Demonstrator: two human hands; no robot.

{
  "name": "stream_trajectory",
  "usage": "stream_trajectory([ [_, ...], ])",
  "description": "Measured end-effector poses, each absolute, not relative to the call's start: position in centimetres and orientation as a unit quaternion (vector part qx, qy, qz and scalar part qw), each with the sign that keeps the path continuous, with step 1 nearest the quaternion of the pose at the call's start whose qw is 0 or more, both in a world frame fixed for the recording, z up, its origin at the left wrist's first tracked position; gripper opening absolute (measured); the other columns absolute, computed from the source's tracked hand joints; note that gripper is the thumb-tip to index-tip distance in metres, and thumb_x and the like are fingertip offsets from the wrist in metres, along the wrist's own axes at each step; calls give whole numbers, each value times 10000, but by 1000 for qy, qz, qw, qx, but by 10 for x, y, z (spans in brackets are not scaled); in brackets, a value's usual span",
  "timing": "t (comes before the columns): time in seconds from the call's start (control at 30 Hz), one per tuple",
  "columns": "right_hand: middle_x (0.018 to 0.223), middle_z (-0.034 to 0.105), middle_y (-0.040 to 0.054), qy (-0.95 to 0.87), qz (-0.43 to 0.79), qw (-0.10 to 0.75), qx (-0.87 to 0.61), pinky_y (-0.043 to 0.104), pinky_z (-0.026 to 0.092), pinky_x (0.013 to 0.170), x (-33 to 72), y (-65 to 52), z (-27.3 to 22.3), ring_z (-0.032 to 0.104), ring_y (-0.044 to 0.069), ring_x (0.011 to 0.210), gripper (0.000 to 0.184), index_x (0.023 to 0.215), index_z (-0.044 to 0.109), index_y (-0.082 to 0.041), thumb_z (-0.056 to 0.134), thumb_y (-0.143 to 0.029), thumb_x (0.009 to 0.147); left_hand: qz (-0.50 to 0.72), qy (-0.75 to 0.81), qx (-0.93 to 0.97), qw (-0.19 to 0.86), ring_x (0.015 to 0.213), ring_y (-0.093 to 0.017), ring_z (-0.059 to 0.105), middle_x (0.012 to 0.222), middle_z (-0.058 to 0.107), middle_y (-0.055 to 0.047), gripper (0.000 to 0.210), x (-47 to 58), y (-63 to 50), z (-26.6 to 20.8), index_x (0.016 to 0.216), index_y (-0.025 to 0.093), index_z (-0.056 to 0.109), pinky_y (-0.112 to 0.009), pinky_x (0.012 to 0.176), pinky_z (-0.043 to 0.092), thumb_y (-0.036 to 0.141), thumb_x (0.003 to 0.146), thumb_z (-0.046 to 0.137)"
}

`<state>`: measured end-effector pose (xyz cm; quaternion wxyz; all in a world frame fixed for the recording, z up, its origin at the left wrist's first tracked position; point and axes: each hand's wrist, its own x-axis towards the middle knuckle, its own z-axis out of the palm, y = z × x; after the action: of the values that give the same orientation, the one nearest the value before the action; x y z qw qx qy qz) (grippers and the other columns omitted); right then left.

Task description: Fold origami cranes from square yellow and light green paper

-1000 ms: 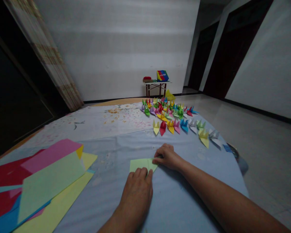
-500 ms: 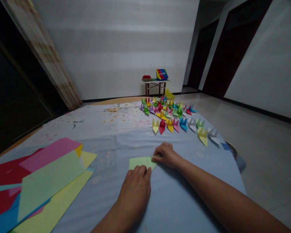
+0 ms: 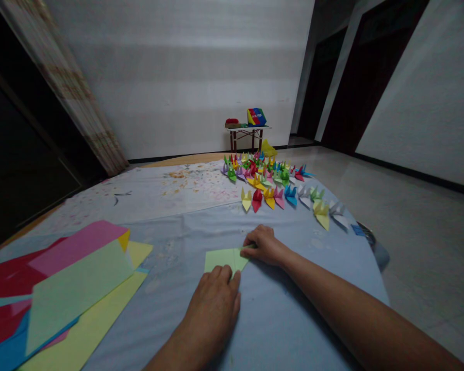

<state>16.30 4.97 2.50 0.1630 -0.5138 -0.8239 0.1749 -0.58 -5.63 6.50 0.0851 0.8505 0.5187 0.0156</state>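
Note:
A small piece of light green folding paper [image 3: 221, 256], with a crease line and a folded right end, lies on the cloth in front of me. My left hand [image 3: 215, 299] is at its near edge, fingers bent and close together on the paper, the thumb by the edge. At the right corner, my right hand [image 3: 262, 245] pinches the paper between thumb and curled fingers. The underside of the paper and part of its near edge are hidden by my left hand.
Loose coloured sheets, a pale green one [image 3: 79, 288] on top, are piled at left. Many folded paper cranes [image 3: 268, 198] stand at the far right of the table. A light blue cloth [image 3: 178, 309] covers the near tabletop. Beyond stands a small side table [image 3: 247, 129] with a colourful box.
Both hands keep their places on the green paper; the left fingers have shifted slightly down toward me. The whole view has moved a little.

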Motion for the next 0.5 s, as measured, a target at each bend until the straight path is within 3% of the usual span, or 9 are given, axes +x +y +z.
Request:
stream_trajectory([
  [0.2, 753, 637, 28, -821, 178, 168, -516, 325, 259, 788, 163, 49, 25, 472, 205, 891, 205, 768, 673, -221, 633, -409, 696, 10, 520, 850, 86, 1002, -233, 498, 1059, 566, -90, 368, -7, -55, 64, 1171, 217, 516, -406, 872, 385, 192, 829, 383],
  [0.4, 761, 635, 23, -818, 179, 165, -521, 336, 254, 784, 162, 49, 25, 464, 211, 897, 193, 767, 664, -231, 625, -405, 694, 41, 517, 849, 103, 1206, -248, 365, 1308, 445, -89, 300, -10, -52, 58, 1105, 220, 535, -459, 948, 302, 248, 860, 365],
  [0.5, 767, 630, 20, -816, 180, 165, -524, 334, 254, 786, 162, 48, 26, 461, 207, 895, 192, 775, 655, -228, 626, -399, 693, 59, 511, 851, 109, 1188, -234, 380, 1284, 476, -67, 274, -11, -47, 54, 1041, 226, 548, -450, 931, 312, 269, 883, 328],
])
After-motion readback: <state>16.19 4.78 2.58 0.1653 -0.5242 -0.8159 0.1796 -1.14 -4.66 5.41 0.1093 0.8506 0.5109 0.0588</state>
